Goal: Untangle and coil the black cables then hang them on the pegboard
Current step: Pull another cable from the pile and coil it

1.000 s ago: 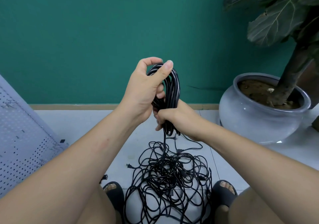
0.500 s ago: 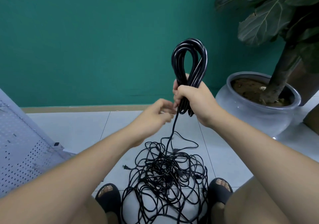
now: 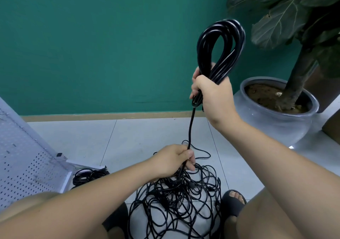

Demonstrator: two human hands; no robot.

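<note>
The right hand (image 3: 211, 95) clenches the neck of the glossy coil (image 3: 219, 45) high above the floor tangle (image 3: 180, 202), the left hand (image 3: 174, 159) pinches its limp, light strand (image 3: 191, 126) just atop that tangle, probably the best hold, since loose loops will snag

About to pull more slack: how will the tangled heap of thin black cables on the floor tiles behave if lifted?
Probably floppy: the tangled heap of thin black cables lies in loose, curling loops. Likely lifts as one clump, since strands interlace. The strand gripped by the left hand runs straight, so pulling may drag it.
</note>
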